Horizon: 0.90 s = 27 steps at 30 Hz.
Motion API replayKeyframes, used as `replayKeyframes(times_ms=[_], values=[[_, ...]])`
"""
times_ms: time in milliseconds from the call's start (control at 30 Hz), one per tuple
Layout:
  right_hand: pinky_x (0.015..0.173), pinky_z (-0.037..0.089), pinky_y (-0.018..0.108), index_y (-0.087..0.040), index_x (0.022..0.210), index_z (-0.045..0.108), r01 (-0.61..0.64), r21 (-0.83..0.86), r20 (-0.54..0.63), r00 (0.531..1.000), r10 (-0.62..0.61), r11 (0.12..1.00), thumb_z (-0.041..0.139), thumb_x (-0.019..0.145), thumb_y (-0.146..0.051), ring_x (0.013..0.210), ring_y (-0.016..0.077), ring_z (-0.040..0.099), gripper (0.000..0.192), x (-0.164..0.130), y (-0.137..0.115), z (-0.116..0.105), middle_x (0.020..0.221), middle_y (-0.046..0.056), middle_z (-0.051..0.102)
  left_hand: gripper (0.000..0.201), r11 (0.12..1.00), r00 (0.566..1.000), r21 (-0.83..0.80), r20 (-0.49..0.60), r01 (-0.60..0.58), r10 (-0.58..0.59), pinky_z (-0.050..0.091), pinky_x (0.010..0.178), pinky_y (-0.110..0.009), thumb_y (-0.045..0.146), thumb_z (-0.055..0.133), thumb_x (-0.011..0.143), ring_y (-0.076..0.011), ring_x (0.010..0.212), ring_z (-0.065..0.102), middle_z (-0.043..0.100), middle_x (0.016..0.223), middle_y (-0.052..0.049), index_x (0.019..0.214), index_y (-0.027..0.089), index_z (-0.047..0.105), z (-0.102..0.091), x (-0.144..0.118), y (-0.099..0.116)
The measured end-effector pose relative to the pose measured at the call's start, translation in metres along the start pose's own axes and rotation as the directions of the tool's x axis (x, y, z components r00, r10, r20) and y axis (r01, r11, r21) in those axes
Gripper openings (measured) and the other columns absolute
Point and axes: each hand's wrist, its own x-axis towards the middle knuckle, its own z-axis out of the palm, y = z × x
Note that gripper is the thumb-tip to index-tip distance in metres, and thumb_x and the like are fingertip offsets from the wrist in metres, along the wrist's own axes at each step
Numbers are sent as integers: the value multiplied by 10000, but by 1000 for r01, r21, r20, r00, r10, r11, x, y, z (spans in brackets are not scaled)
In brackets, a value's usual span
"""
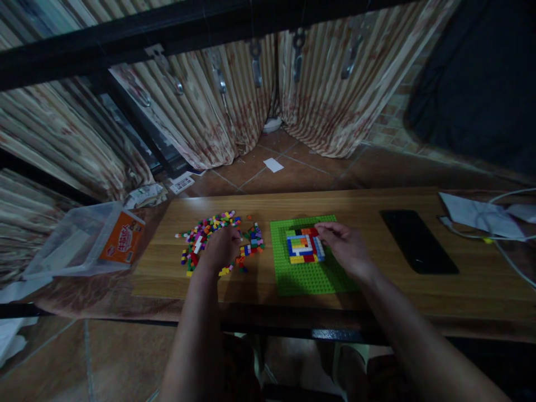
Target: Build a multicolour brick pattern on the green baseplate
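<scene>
Left hand (221, 245): fingers curled, covering part of the loose bricks (210, 225); cannot tell whether 1 is gripped. Right hand (345, 245): fingertips nearly together at the far right corner of the brick build (298, 244), which sits on the green baseplate (305, 283); any held brick is indistinct. This hand hides part of the baseplate's right edge.

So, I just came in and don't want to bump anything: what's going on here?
A person is working with toy bricks at a wooden table. Their left hand is over the loose bricks, while the right hand is at the upper right corner of a multicoloured brick build on a green baseplate. Whether either grip holds a brick is too small to tell. A flat black object lies to the right.
</scene>
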Motion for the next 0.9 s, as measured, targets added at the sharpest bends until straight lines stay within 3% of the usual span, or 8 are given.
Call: replayKeyframes(times_ms=[200, 333, 467, 533, 633, 767, 900], values=[[697, 519, 333, -192, 885, 714, 9, -17, 7, 1000, -9, 1000, 618, 763, -431, 720, 185, 654, 285, 1, 3, -1, 862, 59, 735, 174, 958, 993, -272, 46, -94, 110, 347, 515, -224, 213, 506, 757, -135, 558, 524, 582, 567, -14, 641, 136, 610, -2, 1, -5], [695, 511, 331, -189, 901, 716, 53, -97, -15, 998, -55, 994, 606, 774, -423, 720, 187, 656, 288, -1, -2, -1, 865, 64, 736, 165, 847, 981, -528, 116, -71, 154, 399, 514, -221, 288, 535, 761, -131, 553, 543, 596, 605, -1, 724, 146, 611, 1, 1, -2], [680, 507, 326, -192, 899, 716, 64, -137, -18, 998, -67, 989, 600, 782, -415, 710, 189, 657, 278, -3, -6, -1, 835, 59, 737, 156, 773, 981, -634, 154, 5, 120, 461, 550, -241, 298, 564, 740, -138, 572, 575, 610, 617, -2, 750, 149, 606, 1, 0, 1], [686, 506, 330, -193, 889, 716, 66, -134, -19, 997, -69, 989, 599, 782, -414, 719, 194, 658, 272, -3, -7, -1, 829, 59, 736, 140, 770, 981, -636, 174, 47, 83, 474, 556, -245, 282, 567, 728, -140, 570, 583, 608, 602, 2, 744, 150, 610, 1, 1, 1], [686, 503, 336, -196, 874, 718, 74, -136, -27, 997, -78, 988, 597, 780, -416, 719, 198, 655, 269, -3, -7, -1, 808, 56, 733, 123, 839, 983, -542, 176, 50, 55, 447, 527, -232, 248, 549, 724, -135, 531, 572, 598, 552, 6, 693, 151, 619, 2, 3, -4], [683, 501, 334, -198, 867, 720, 85, -131, -27, 996, -90, 988, 602, 772, -416, 717, 196, 648, 266, -3, -7, -1, 800, 51, 732, 153, 942, 994, -337, 105, 5, 32, 407, 517, -228, 202, 525, 724, -138, 525, 570, 616, 537, -7, 688, 145, 662, 3, 4, -9], [707, 498, 340, -194, 880, 717, 81, -124, -21, 996, -84, 989, 599, 776, -406, 740, 196, 646, 265, -3, -5, -1, 841, 58, 732, 133, 974, 999, -226, 39, -10, 20, 439, 586, -245, 149, 557, 680, -158, 600, 601, 647, 591, -26, 694, 134, 688, -1, 3, -9]])
